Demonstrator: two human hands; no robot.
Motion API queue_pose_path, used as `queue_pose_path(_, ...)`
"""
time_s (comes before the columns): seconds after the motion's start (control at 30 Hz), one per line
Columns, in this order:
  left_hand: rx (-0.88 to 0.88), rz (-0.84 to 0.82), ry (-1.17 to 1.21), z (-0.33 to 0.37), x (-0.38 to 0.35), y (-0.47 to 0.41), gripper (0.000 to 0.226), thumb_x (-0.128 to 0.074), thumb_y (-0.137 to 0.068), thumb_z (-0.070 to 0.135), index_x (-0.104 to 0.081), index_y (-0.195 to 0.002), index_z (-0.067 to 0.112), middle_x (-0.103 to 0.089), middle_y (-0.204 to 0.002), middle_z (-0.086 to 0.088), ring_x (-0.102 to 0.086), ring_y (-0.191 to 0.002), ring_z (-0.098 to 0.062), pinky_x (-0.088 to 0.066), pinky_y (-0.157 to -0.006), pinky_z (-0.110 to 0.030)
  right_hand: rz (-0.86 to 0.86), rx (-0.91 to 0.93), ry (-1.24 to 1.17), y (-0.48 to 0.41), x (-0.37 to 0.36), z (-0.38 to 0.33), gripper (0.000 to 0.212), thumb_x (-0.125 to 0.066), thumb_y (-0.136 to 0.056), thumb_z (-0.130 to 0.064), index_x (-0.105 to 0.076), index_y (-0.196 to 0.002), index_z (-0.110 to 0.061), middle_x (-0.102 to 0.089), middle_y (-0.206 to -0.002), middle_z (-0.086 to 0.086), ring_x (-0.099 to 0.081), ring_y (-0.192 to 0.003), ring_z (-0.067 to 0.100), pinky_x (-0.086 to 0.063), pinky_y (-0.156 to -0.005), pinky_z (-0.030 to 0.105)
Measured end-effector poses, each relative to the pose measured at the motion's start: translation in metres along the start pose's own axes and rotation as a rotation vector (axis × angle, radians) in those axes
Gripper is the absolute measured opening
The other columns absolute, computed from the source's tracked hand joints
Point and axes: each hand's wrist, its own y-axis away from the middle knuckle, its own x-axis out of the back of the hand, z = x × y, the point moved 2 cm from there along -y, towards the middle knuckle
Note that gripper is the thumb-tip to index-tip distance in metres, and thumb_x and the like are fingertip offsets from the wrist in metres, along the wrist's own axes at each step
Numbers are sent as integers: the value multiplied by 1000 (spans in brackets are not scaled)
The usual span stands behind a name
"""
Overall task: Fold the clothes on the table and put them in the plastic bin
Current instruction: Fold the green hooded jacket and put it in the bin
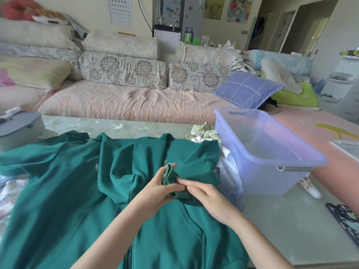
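Grips (155, 193) (211, 199) on hoodie cuff (171, 176), bin (262, 171) near

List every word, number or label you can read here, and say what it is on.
"DS", handwritten, roughly: on the white object beside the plastic bin.
Printed grid on the wall chart: too blurred to read.
Logo on the green hoodie: too small to read.

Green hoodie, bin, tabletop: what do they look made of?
Green hoodie: soft matte knit, likely cotton fleece; it drapes in rounded folds with no sheen. Plastic bin: translucent bluish plastic, glossy; its inside shows through the wall. Tabletop: hard, smooth, pale green with soft reflections; glass or polished stone, can't tell.
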Motion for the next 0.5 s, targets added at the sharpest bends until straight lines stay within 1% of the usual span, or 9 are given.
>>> queue_pose_path(0.07,-14,97,1,-3,6,-1,39,-56,-87,-4,-55,-115,23,-61,-115,-18,-65,-89,-24,-55,-83,-37,72,26,41,4,14,9,31,-49,-98,-20,-58,-125,-33,-50,-133,-26,-38,-128,-12,-25,-114,20)
queue_pose_path(0.13,-46,267,-185,-5,15,-1,29,-46,-93,-1,-56,-103,24,-62,-108,-17,-61,-82,-24,-52,-72,-37,163,12,85,8,32,20,35,-56,-94,-20,-57,-125,-37,-45,-137,-28,-34,-129,-14,-22,-116,23)
queue_pose_path(0.2,-93,364,-316,-5,24,-3,30,-45,-94,3,-56,-96,31,-62,-101,-14,-57,-82,-23,-51,-77,-44,200,-25,196,10,46,31,47,-64,-90,-22,-49,-131,-39,-35,-142,-30,-25,-133,-15,-18,-118,25)
queue_pose_path(0.27,-129,393,-296,-1,30,-5,34,-47,-95,6,-56,-101,37,-62,-107,-11,-60,-90,-27,-50,-86,-47,164,-98,410,9,48,45,81,-73,-80,-36,-25,-146,-38,-10,-153,-26,-6,-141,-9,-9,-119,27)
queue_pose_path(0.33,-128,361,-24,11,29,-9,37,-45,-96,5,-55,-116,34,-62,-113,-9,-62,-96,-28,-52,-85,-48,177,-220,602,7,42,63,107,-74,-75,-47,0,-151,-31,7,-154,-19,5,-143,0,-7,-117,28)
queue_pose_path(0.37,-129,322,151,19,26,-12,38,-43,-97,3,-52,-124,27,-61,-115,-9,-62,-96,-27,-54,-79,-46,239,-250,676,6,38,71,107,-73,-76,-46,1,-152,-26,2,-154,-16,-1,-145,4,-11,-116,28)
queue_pose_path(0.4,-142,288,285,30,24,-14,39,-40,-97,1,-48,-130,21,-58,-118,-10,-62,-97,-27,-57,-72,-43,331,-251,714,4,37,76,99,-73,-78,-41,-10,-152,-21,-13,-155,-13,-15,-144,10,-18,-114,27)
queue_pose_path(0.43,-168,272,355,43,23,-16,40,-39,-98,0,-44,-133,17,-54,-122,-11,-61,-98,-27,-58,-68,-40,431,-232,731,3,37,78,84,-73,-79,-35,-29,-148,-16,-32,-149,-9,-31,-138,16,-28,-109,28)
queue_pose_path(0.5,-234,267,407,68,30,-20,42,-38,-97,0,-41,-137,14,-51,-127,-14,-60,-98,-26,-59,-68,-37,574,-168,801,4,40,78,43,-78,-75,-25,-64,-113,-11,-64,-114,-1,-57,-109,26,-45,-90,32)
